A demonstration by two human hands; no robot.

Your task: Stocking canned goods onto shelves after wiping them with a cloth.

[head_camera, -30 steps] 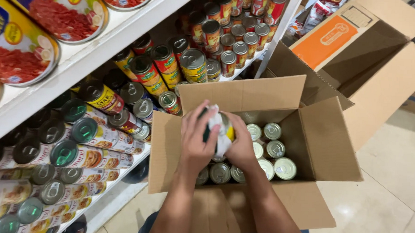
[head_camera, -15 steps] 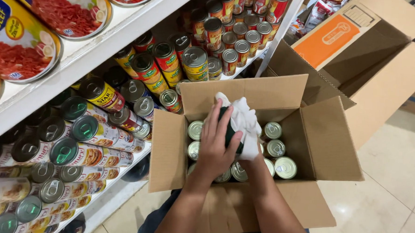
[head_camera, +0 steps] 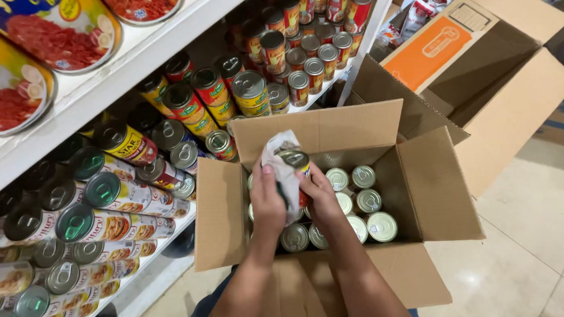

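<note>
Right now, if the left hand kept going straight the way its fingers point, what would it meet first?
Probably the back flap of the open cardboard box; the left hand points up past the white cloth it presses to the can. Depth is unclear.

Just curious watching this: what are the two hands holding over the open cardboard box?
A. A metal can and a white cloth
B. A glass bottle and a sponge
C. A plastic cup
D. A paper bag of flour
A: the left hand and right hand hold a red-labelled metal can wrapped in a crumpled white cloth above the brown cardboard box.
</note>
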